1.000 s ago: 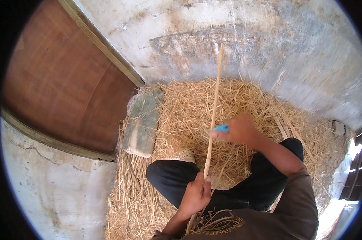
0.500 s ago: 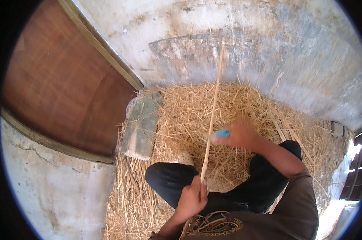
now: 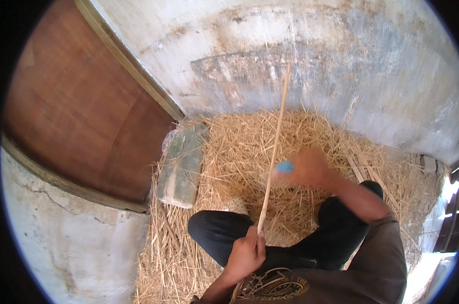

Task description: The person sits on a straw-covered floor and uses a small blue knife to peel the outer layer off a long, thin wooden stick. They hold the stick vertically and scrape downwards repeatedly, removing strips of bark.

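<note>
A long, thin, pale wooden stick (image 3: 276, 147) slants up and away from my lap, its far tip in front of the wall. Its near end is gripped by my left hand (image 3: 245, 254), fingers wrapped round it above my crossed legs. My right hand (image 3: 313, 168), smeared by motion, is closed on a small blue-handled tool (image 3: 285, 167). The tool is right beside the middle of the stick; its working end is too blurred to make out, and I cannot tell whether it touches the wood. Thin pale strips (image 3: 255, 285) lie across my lap.
Loose straw (image 3: 239, 139) covers the ground around my legs. A greenish-grey slab (image 3: 181, 167) lies to the left, near a brown door panel (image 3: 87, 101). A stained wall (image 3: 321, 55) rises ahead. At the right are wooden strips (image 3: 355, 166) and a small grey block (image 3: 429, 164).
My right hand and the blue-handled tool have shifted slightly to the right. The stick's far tip appears a little further right and lower. My left hand keeps its grip.
</note>
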